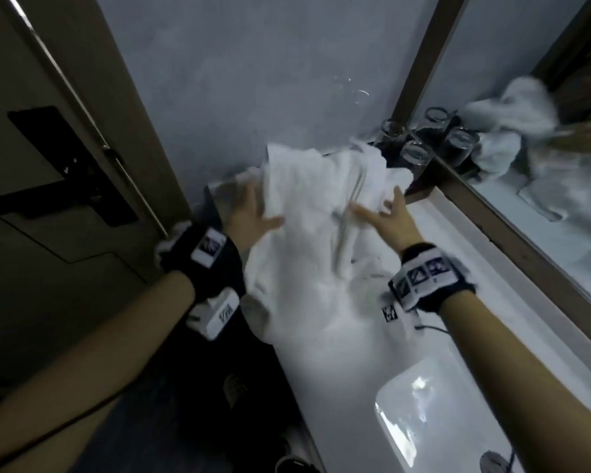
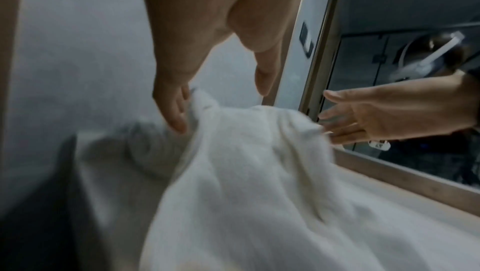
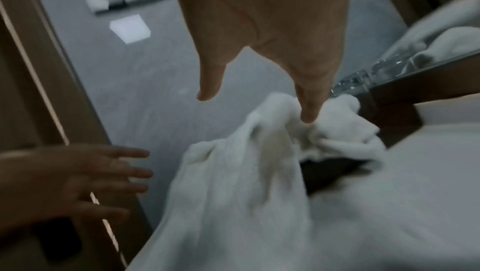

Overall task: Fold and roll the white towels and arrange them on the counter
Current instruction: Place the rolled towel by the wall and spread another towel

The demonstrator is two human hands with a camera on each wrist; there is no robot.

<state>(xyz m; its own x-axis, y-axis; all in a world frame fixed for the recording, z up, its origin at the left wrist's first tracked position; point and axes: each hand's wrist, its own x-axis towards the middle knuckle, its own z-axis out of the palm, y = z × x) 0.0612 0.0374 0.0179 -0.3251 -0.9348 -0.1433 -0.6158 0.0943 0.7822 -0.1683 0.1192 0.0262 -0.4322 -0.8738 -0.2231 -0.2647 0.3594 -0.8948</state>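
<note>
Worktop [image 1: 451, 268]: white, with a sink [image 1: 458, 414] on the near side. Towel [image 1: 307, 240] crumpled at the far end, near the glasses [image 1: 415, 155]. Soft, limp, light, so grab the hem corners. Left hand [image 1: 249, 216] and right hand [image 1: 386, 216]: fingers spread, holding nothing, at its sides.

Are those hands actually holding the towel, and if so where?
Nothing is gripped. Both the left hand and right hand are open, fingers spread, at the white towel's far end.

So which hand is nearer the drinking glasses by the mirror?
Right. The right hand is at the towel's right side, just short of the glasses; the left hand is at its far side.
</note>
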